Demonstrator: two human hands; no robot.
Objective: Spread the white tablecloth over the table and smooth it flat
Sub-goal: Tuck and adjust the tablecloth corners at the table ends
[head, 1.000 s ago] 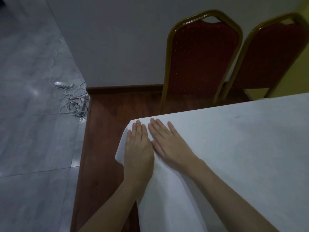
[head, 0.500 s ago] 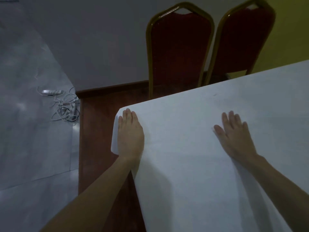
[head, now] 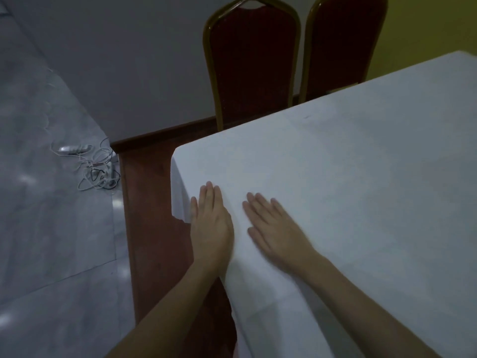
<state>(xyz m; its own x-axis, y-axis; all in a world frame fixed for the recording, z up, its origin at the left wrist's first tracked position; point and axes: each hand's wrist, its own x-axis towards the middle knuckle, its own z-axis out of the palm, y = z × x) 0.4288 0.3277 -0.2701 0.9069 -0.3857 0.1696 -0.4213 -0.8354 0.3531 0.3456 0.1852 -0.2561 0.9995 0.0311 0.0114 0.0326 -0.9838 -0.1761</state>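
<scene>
The white tablecloth (head: 348, 182) covers the table, and its left edge hangs down over the side near the far left corner. My left hand (head: 210, 223) lies flat, palm down, on the cloth right at the table's left edge. Beside it, a short gap to the right, my right hand (head: 276, 226) also presses flat on the cloth with its fingers spread. Neither hand holds anything. The table under the cloth is hidden.
Two red chairs with gold frames, one (head: 251, 60) and another (head: 343, 45), stand against the far side of the table. A strip of brown wooden floor (head: 149, 215) runs along the left. A power strip with tangled cables (head: 95, 166) lies on the grey floor.
My right hand swept out to the right across the cloth and has come back next to my left hand. My left hand has slid nearer along the table's left edge.
</scene>
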